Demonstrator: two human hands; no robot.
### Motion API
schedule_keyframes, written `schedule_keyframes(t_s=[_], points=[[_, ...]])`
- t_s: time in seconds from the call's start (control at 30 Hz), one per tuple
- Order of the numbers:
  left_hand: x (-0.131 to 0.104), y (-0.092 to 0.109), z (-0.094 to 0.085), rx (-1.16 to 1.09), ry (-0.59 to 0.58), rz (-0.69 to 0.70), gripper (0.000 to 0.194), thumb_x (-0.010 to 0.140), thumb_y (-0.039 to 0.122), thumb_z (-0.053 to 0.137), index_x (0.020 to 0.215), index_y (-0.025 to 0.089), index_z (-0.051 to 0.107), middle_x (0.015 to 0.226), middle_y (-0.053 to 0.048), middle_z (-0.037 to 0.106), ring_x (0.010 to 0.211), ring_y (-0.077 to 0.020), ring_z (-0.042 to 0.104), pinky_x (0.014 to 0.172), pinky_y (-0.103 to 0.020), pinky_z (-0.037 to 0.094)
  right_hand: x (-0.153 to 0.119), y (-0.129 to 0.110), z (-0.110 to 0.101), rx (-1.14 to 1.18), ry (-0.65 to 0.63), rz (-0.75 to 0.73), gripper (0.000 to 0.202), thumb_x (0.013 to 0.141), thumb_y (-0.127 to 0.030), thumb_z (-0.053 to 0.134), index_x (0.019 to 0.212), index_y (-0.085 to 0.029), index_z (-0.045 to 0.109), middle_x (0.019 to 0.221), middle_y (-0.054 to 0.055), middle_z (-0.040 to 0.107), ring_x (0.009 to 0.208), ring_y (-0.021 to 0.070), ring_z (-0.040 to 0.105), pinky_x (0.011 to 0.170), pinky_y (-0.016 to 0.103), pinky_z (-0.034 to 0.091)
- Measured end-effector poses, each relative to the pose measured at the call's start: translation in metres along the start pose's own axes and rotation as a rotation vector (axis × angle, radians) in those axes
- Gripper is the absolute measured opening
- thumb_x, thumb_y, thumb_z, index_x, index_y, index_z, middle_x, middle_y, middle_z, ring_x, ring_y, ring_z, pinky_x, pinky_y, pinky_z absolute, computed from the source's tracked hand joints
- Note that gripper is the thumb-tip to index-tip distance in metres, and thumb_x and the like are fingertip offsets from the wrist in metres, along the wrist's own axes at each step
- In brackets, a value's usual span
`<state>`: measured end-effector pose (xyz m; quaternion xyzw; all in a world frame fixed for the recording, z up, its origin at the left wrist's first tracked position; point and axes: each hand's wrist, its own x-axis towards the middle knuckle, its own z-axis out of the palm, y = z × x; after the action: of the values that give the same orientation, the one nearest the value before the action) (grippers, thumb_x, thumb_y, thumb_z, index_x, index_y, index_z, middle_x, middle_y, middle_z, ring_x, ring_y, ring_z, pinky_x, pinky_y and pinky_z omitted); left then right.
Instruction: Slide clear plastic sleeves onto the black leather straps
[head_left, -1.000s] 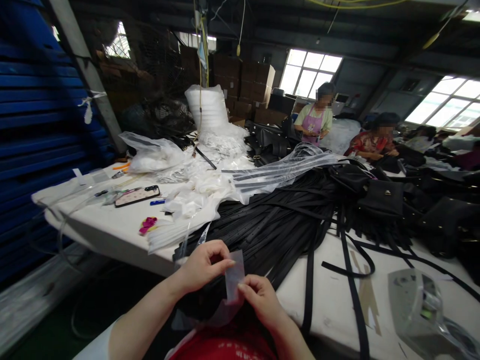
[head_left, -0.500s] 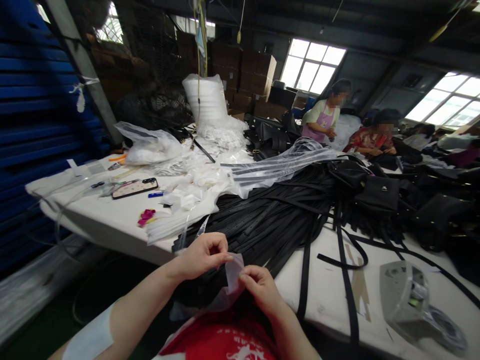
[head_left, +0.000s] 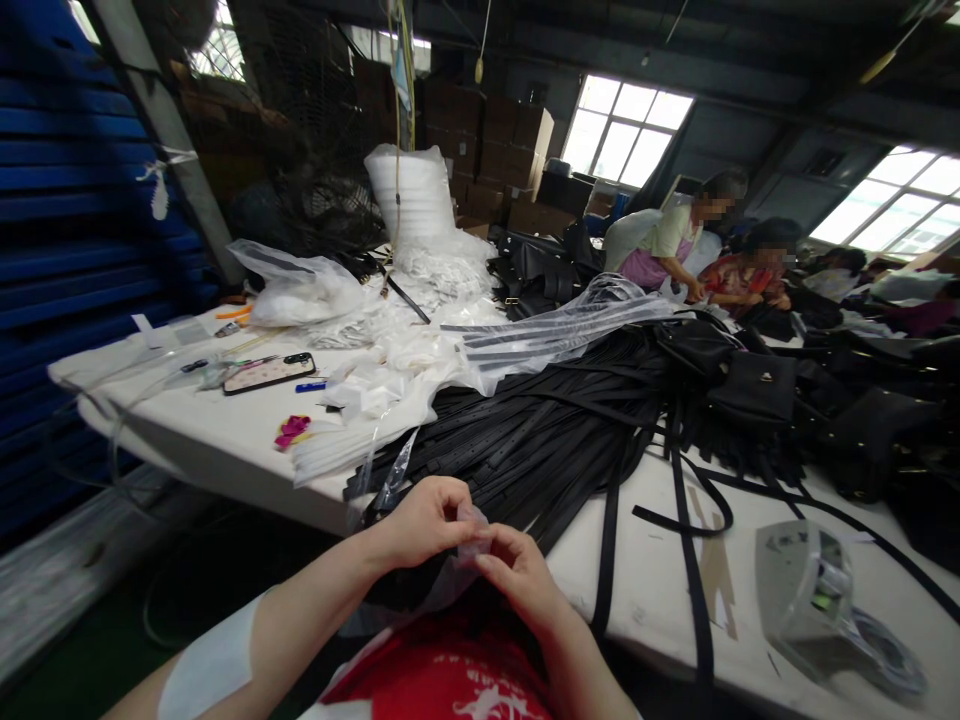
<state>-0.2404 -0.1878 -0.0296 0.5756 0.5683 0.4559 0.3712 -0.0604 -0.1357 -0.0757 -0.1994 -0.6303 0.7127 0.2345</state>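
Close to my body, my left hand [head_left: 435, 520] pinches one side of a thin translucent sheet [head_left: 474, 546]. From the right, my right hand [head_left: 519, 572] holds the same sheet between thumb and fingers, close against my left fingertips. Part of the sheet hangs below the hands over my red shirt and is partly hidden. Just beyond my hands, a large heap of black straps [head_left: 525, 440] covers the table's near edge. A clear plastic strip [head_left: 394, 472] lies by the heap's left end.
On the white table [head_left: 187, 425] are a phone [head_left: 270, 374], a blue item [head_left: 310, 386], white plastic bags [head_left: 307, 290] and a grey tape dispenser [head_left: 802, 590]. Black bags [head_left: 754, 390] are piled at right. Two people [head_left: 664, 245] work across the table; a post stands at left.
My hands have come closer together, and the sheet between them is bunched smaller. Across the table, the person in the pink apron has leaned to the right with arms reaching lower.
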Motion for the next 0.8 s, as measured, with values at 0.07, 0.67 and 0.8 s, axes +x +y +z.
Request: schedule_keyframes(t_s=[0.07, 0.67, 0.8], points=[[0.002, -0.001, 0.005, -0.020, -0.044, -0.028, 0.030, 0.066, 0.029, 0.077, 0.053, 0.015, 0.054, 0.056, 0.003, 0.056, 0.053, -0.0092, 0.051, 0.050, -0.019, 0.038, 0.000, 0.000, 0.002, 0.018, 0.002, 0.007, 0.024, 0.081, -0.040, 0.069, 0.088, -0.018, 0.073, 0.080, 0.003, 0.069, 0.077, 0.0171, 0.062, 0.072, 0.026, 0.046], [0.085, 0.025, -0.036, 0.587, 0.000, 0.260, 0.026, 0.090, 0.024, 0.046, 0.096, 0.021, 0.071, 0.100, -0.006, 0.070, 0.091, -0.0174, 0.065, 0.084, -0.027, 0.051, 0.025, 0.004, -0.012, 0.506, 0.180, -0.040, 0.045, 0.069, -0.049, 0.078, 0.098, -0.015, 0.074, 0.096, 0.009, 0.072, 0.086, 0.0198, 0.064, 0.079, 0.030, 0.047], [0.006, 0.019, -0.019, 0.207, -0.204, 0.159, 0.016, 0.076, 0.018, 0.059, 0.084, 0.026, 0.071, 0.093, -0.002, 0.071, 0.090, -0.0190, 0.065, 0.084, -0.028, 0.051, 0.057, -0.022, -0.020, 0.767, 0.054, 0.046, 0.051, 0.079, -0.050, 0.068, 0.112, -0.011, 0.068, 0.114, 0.014, 0.068, 0.106, 0.0218, 0.062, 0.096, 0.034, 0.044]])
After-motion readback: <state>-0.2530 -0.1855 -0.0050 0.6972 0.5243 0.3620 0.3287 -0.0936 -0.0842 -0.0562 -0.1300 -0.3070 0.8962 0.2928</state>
